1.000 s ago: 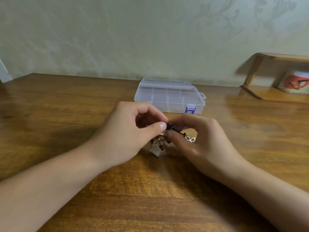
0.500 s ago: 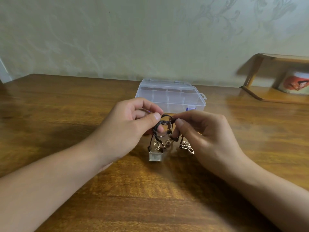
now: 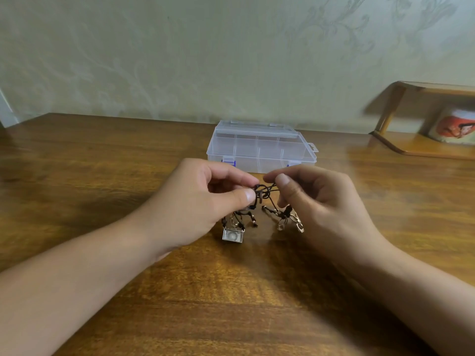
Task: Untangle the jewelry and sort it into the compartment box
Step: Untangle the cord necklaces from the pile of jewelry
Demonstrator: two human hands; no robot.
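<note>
- The wooden table (image 3: pixel 102 176) carries everything; the compartment box (image 3: pixel 259 147) sits on it, and I place the rest against that box.
- The compartment box is clear plastic, lid down, blue latches facing the person. It looks unopened, so sorting cannot start until the knot is out and the lid is raised.
- The left hand (image 3: pixel 195 209) is just in front of the box, thumb and forefinger pinched together on the dark cord at the top of the tangled jewelry (image 3: pixel 262 199).
- The right hand (image 3: pixel 321 204), also just in front of the box and beside the left hand, pinches the same cord from the other side, fingers curled.
- The tangled jewelry hangs between the two hands, in front of the box and lifted off the table, its cord looped in a knot at the top.
- A square clear pendant (image 3: pixel 233 235) dangles lowest on the left-hand side; a gold clasp (image 3: pixel 295 222) hangs on the right-hand side, close to the right palm.
- To do this step well, I judge the hands should ease the loops apart gently, not tug: pulling hard would likely tighten the knot.
- Better to find which strand passes through the loop and feed the pendant end back through it, letting the weights hang free.
</note>
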